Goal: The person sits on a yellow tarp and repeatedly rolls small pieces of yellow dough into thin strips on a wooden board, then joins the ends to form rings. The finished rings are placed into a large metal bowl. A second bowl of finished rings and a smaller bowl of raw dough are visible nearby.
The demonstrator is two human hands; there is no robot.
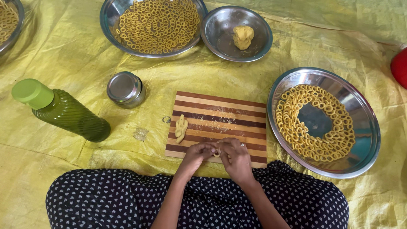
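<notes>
Two hands, left hand [196, 154], right hand [235, 153], pinching dough ring [216, 152], striped board [221, 115]

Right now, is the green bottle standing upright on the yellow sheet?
No, the green bottle lies tipped on its side on the yellow sheet, left of the striped cutting board.

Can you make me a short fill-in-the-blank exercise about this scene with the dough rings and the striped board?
1. The left hand and right hand meet over the near edge of the striped wooden ____.
2. The bottle lying on the yellow sheet has a ____ cap.
3. On the plate at the right, the dough rings lie around a bare ____.
4. The small bowl at the top holds one ____ of dough.

Missing words: board; green; middle; lump
</notes>
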